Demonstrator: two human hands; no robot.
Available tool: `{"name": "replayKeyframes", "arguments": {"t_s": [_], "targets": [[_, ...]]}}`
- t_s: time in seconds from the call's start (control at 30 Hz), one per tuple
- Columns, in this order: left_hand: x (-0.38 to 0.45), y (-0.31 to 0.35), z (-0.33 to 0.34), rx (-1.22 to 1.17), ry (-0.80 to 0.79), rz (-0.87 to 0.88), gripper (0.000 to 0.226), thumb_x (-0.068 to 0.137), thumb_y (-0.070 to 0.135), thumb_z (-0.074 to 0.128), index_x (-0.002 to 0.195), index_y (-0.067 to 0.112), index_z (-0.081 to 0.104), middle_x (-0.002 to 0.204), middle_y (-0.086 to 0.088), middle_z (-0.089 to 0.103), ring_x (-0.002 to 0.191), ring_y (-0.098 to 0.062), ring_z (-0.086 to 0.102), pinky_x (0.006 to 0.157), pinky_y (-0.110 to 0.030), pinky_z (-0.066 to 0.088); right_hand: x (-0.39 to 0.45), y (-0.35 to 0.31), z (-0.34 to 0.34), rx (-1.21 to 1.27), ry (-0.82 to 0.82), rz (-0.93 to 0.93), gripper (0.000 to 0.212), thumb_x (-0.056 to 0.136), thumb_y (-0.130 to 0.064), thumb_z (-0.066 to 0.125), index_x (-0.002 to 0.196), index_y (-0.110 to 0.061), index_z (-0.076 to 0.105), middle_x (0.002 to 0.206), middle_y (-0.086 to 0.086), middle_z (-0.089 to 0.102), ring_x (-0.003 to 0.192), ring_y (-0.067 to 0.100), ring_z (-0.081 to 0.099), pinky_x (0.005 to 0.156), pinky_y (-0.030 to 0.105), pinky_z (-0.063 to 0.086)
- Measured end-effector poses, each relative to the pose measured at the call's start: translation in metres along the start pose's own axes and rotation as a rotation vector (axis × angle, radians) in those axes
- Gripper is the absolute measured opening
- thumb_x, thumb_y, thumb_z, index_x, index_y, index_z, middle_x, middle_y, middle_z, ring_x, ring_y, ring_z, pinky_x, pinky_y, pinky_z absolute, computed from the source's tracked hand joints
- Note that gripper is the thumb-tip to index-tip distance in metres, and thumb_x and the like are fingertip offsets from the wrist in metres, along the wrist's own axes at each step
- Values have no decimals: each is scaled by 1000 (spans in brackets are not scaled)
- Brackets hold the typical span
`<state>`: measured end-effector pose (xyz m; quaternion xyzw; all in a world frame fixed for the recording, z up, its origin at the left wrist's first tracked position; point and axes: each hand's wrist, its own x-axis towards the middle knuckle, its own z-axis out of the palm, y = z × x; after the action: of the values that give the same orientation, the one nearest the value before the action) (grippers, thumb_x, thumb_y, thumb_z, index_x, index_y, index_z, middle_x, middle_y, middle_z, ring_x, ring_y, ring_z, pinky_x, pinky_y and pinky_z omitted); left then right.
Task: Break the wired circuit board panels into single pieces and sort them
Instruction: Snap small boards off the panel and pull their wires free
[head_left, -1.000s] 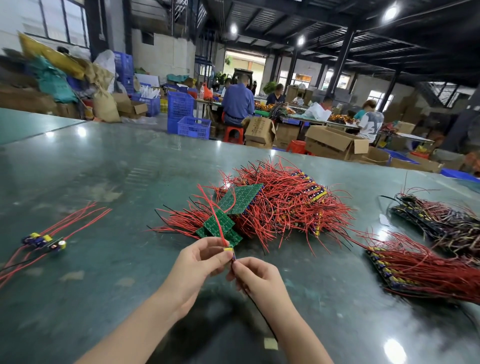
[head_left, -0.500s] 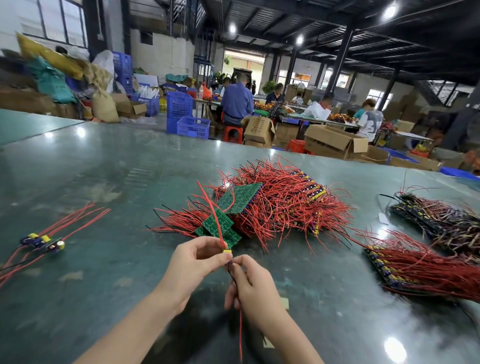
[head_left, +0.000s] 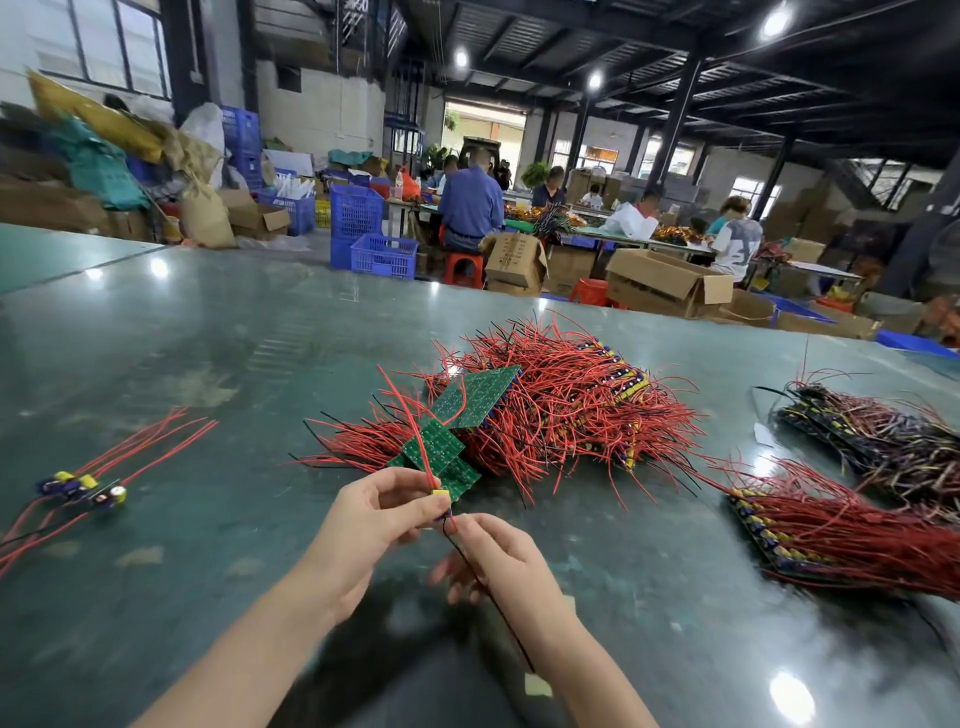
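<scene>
Circuit board piece with red and black wires — pinched at its small end between left hand and right hand, above the table.

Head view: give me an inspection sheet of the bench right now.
Surface: glossy green table, lamp glare.
Job's things: big pile of wired panels at centre, green boards on its near side; separated pieces far left; two stacks right.
Clutter: small paper scrap near the right forearm.
Hands: left hand and right hand both pinch one small piece.
Cables: its red wire rises, black wire trails toward the person.
Surroundings: workers, cartons, blue crates behind.
</scene>
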<state>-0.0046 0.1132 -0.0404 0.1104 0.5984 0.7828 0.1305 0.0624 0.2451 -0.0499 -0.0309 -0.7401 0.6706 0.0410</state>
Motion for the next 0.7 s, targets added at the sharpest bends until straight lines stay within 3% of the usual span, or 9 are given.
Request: {"name": "replayKeyframes", "arguments": {"t_s": [0.17, 0.3, 0.7], "targets": [[-2, -5, 4, 81, -14, 70, 24, 62, 6, 80, 83, 7, 67, 70, -4, 71, 67, -9, 65, 62, -14, 50, 2, 5, -2, -43, 89, -61, 4, 86, -10, 66, 85, -14, 65, 62, 0, 69, 49, 7, 54, 51, 19, 45], [-2, -9, 5, 145, 15, 110, 22, 68, 4, 81, 85, 6, 67, 74, -5, 72, 70, -10, 67, 68, -17, 51, 1, 6, 0, -64, 130, -95, 14, 87, -2, 61, 80, -14, 64, 57, 1, 68, 44, 7, 53, 49, 19, 44], [-1, -5, 5, 15, 43, 75, 17, 71, 2, 76, 85, 7, 69, 70, -1, 71, 65, -5, 62, 57, -15, 48, -1, 2, 3, 14, 78, -115, 14, 94, -2, 51, 91, -11, 61, 59, 3, 68, 43, 9, 52, 51, 19, 45]]}}
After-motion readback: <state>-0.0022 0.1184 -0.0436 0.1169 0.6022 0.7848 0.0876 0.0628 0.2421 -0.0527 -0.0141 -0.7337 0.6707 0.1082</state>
